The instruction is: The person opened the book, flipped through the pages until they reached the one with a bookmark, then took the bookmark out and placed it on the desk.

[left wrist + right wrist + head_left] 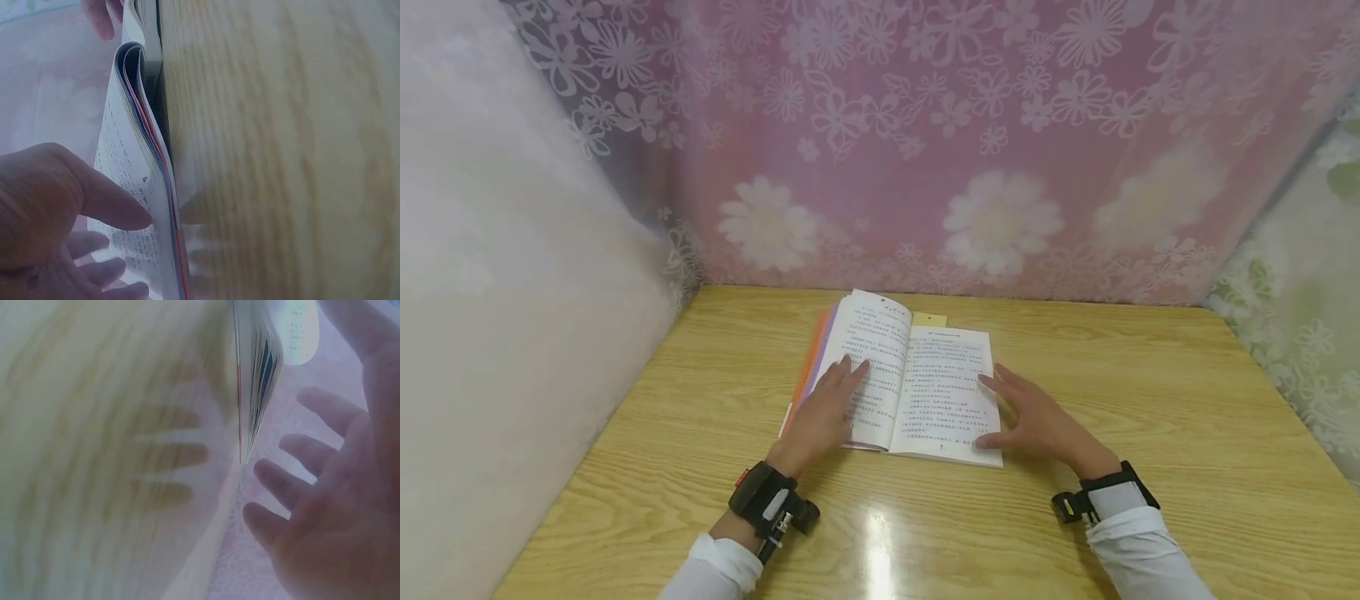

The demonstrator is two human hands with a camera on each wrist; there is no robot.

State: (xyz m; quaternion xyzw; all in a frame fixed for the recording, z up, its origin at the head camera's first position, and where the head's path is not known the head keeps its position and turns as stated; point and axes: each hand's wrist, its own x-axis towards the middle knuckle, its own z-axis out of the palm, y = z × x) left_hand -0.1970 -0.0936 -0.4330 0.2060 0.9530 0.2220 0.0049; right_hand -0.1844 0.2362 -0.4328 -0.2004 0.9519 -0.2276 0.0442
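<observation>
Wooden tabletop (pixel 1150 358): book (pixel 946 396) beneath left hand (pixel 822 412), contact unclear

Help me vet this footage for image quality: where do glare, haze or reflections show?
Head view: white glare streak on the table, nearer the camera than the open book; left wrist: dim, bluish cast, the table's grain soft; right wrist: hazy, low in contrast, with dark finger shapes on the table, apparently a reflection of the right hand.

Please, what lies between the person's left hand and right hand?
Between them lies an open paper book with white, printed pages; this shows in the head view.
</observation>
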